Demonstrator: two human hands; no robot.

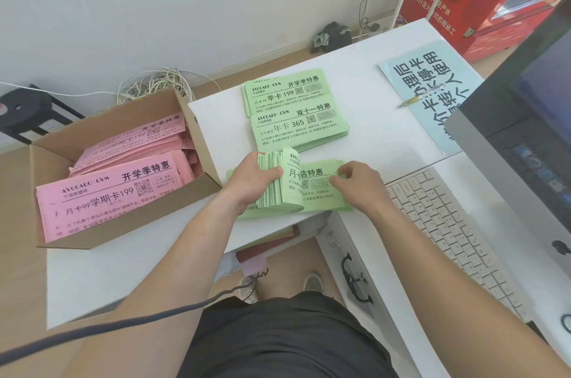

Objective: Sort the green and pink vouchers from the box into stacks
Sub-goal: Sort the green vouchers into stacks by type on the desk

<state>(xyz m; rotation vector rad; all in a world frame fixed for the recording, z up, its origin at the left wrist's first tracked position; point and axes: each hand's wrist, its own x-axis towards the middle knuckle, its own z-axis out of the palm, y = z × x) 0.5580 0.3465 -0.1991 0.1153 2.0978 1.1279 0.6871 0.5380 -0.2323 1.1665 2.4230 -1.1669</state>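
Starting at the left, the cardboard box (92, 130) stands on the bench (370, 146) and is nearly full of pink vouchers (117, 192), which lie flat in thick piles. I think they wait there because the green ones are being handled first.

Next comes the left hand (256, 176). Its fingers are curled around the lifted left part of the green bundle (278, 192), with the thumb pressing on top, so these sheets bend up and back like pages of a book. To my judgement this hold is for leafing, because it opens the bundle so that the print on each voucher can be read.

Behind the bundle, well apart from it on the bench, two green stacks (296, 108) overlap, each with a different headline. Probably every offer gets its own pile.

Further right, the right hand (361, 186) rests on the flat part of the same bundle. Its fingers are bent and close together at the far edge of the top sheet, and they seem to pinch it, perhaps to pull one voucher free.

The keyboard (448, 223) lies just beside this hand, so there is little room to work.
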